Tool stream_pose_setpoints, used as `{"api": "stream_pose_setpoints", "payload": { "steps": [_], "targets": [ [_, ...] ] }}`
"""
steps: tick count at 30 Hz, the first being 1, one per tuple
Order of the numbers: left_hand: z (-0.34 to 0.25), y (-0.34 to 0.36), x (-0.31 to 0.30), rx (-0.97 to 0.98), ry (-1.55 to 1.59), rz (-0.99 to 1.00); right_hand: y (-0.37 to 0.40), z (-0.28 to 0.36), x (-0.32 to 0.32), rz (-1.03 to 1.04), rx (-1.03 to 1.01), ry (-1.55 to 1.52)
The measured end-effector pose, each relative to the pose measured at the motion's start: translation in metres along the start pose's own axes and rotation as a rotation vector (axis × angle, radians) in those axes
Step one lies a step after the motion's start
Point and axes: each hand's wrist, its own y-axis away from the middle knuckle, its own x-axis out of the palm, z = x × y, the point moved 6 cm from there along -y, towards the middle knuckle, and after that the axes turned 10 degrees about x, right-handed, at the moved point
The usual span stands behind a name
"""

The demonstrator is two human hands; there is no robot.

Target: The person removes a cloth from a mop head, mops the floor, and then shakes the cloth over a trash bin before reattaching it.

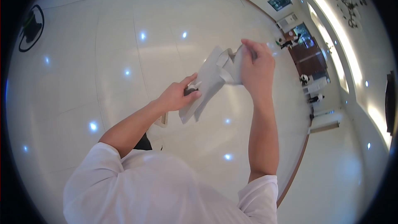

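A pale grey, folded sheet-like piece [210, 76], perhaps cloth or soft plastic, hangs between my two hands above the glossy floor. My left hand [178, 96] is closed around its lower left part, thumb and fingers pinching the edge. A small dark item with a white part [190, 90] shows between that thumb and index finger; I cannot tell what it is. My right hand [259, 68] is closed on the upper right end of the sheet, where it is crumpled and twisted. The sheet's lower left end falls in two loose layers.
Pale tiles with light reflections make up the floor [116, 41]. A black object with a looped hose or cable [31, 27] stands at the far left. Below my left forearm is a light-framed item [163, 120]. People [287, 42] are far off at the right, beside the wall.
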Motion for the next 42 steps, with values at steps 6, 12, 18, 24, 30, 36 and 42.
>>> {"api": "stream_pose_setpoints", "payload": {
  "steps": [6, 12, 18, 24, 30, 36, 42],
  "targets": [
    [-0.031, -0.019, -0.009, -0.050, 0.065, 0.077, -0.028, -0.038, 0.010, 0.304, 0.464, -0.302],
    [-0.034, -0.021, 0.004, -0.080, 0.063, 0.003, -0.001, -0.059, 0.010, 0.457, 0.791, -0.875],
    [0.003, -0.004, 0.039, -0.057, -0.046, 0.123, 0.097, -0.093, 0.061, 0.487, 1.048, -1.436],
    [0.072, -0.064, 0.099, 0.045, -0.091, 0.120, 0.116, -0.193, 0.109, 0.471, 1.071, -1.355],
    [0.095, -0.094, 0.131, 0.083, -0.061, 0.071, 0.103, -0.251, 0.116, 0.687, 1.043, -1.210],
    [0.126, -0.169, 0.143, 0.089, -0.004, 0.076, 0.024, -0.321, 0.069, 0.121, 0.422, -0.418],
    [0.177, -0.359, 0.163, 0.016, 0.035, 0.148, -0.115, -0.490, 0.104, 0.290, 0.756, -0.540]
  ]
}}
